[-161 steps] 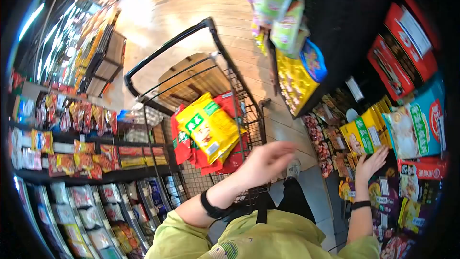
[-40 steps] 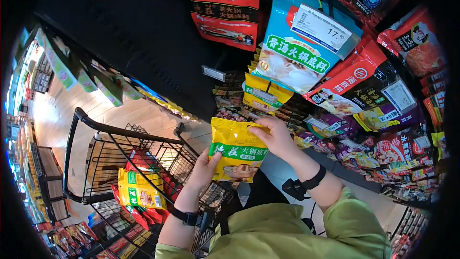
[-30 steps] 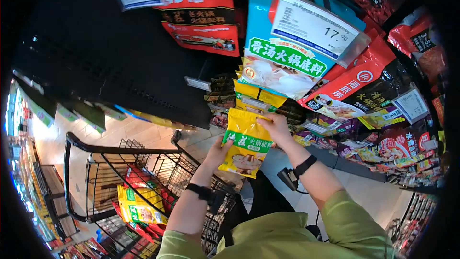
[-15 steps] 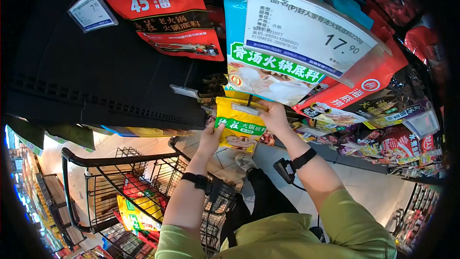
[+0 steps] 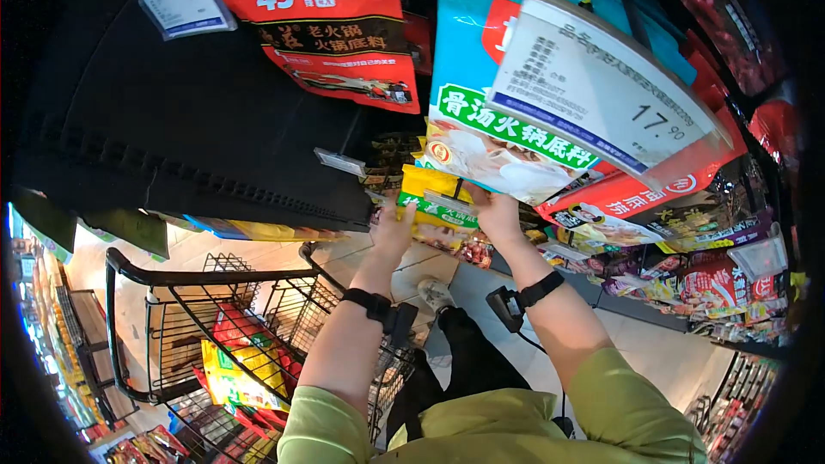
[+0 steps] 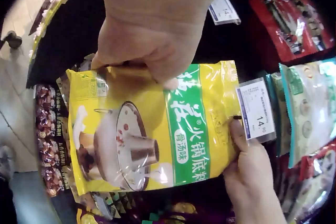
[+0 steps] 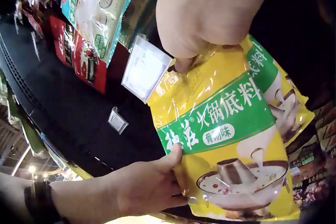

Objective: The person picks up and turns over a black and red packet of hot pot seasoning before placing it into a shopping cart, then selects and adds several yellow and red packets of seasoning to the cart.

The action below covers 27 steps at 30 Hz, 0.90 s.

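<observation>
A yellow hot pot soup base packet [image 6: 152,129] with a green band is held up at the display by both hands. My left hand [image 5: 391,232] grips its lower side edge, thumb [image 7: 173,155] over the front. At the packet's top edge my right hand [image 5: 501,216] pinches the corner, beside a hook's price tag [image 6: 257,109]. In the head view that tag overlaps the packet's top. Another yellow packet [image 7: 286,95] hangs right behind the held one in the right wrist view.
A large teal packet [image 5: 516,120] and a 17.90 price tag [image 5: 601,86] hang above the hands. Red packets [image 5: 331,51] hang at upper left. A black wire cart [image 5: 206,271] at left holds yellow and red packets [image 5: 236,369].
Earlier the right hand was at the hanging yellow packets; then both hands held one before the body. Since then the packet has moved forward, up to the hook tag beneath the teal packet.
</observation>
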{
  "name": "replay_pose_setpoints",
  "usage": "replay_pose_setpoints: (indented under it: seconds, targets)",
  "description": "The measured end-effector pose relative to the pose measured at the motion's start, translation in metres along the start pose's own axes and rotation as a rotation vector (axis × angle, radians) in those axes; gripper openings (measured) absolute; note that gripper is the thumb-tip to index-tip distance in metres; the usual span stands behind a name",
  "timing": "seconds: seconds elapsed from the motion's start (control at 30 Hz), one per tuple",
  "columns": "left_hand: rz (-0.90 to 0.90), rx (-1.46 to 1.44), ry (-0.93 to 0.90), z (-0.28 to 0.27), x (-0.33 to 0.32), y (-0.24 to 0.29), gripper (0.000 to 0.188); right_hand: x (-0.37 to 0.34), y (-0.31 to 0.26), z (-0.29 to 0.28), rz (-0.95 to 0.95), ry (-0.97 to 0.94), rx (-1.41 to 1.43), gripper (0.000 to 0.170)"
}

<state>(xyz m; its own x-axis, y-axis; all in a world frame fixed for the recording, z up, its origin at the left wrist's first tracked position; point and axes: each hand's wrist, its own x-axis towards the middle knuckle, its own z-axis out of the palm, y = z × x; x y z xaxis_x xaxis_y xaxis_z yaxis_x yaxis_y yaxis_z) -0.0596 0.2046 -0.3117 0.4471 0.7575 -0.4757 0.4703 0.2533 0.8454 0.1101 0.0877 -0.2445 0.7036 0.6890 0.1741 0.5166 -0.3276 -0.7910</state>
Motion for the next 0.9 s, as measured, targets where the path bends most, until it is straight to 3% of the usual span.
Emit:
replay_pose_setpoints:
  seconds: [0.03,0.13,0.17,0.2,0.27,0.33,0.5,0.57,0.7,0.8,0.87,0.9]
  targets:
    - [-0.082,-0.002,-0.015,0.000,-0.012,0.024,0.072,0.000,0.006,0.004,-0.009,-0.009,0.002,0.025]
    - [-0.154,-0.137,0.055,0.016,-0.031,0.046,0.081,-0.002,0.018,0.009,-0.051,0.052,0.029,0.021]
    - [-0.196,-0.219,-0.057,0.019,-0.041,0.057,0.087,-0.003,0.021,0.009,-0.040,0.054,0.018,0.020]
    - [-0.199,-0.227,-0.042,0.022,-0.047,0.065,0.087,-0.002,0.023,0.010,-0.031,0.056,0.007,0.018]
    - [-0.428,-0.571,-0.257,0.030,-0.051,0.073,0.066,0.003,0.008,0.000,-0.085,0.038,0.003,0.017]
    - [-0.408,-0.642,-0.251,0.041,-0.043,0.067,0.058,0.005,0.003,-0.008,-0.116,0.001,-0.110,0.017]
    - [-0.338,-0.731,-0.353,0.059,-0.020,0.049,0.036,0.010,0.016,-0.002,-0.221,0.029,0.021,0.017]
    - [-0.300,-0.751,-0.328,0.062,-0.018,0.047,0.030,0.008,0.006,-0.009,-0.200,0.006,-0.179,0.017]
    - [-0.288,-0.772,-0.311,0.064,-0.028,0.046,0.037,0.011,0.015,-0.004,-0.223,0.031,-0.123,0.017]
    - [-0.319,-0.783,-0.173,0.041,-0.054,0.055,0.049,0.012,0.017,-0.003,-0.286,0.024,-0.161,0.019]
    - [-0.196,-0.614,-0.409,0.017,-0.059,0.040,0.057,0.010,0.030,0.004,-0.058,-0.004,0.046,0.022]
    - [-0.119,-0.457,-0.318,0.007,-0.073,0.049,0.054,0.011,0.031,0.006,0.005,0.005,0.104,0.024]
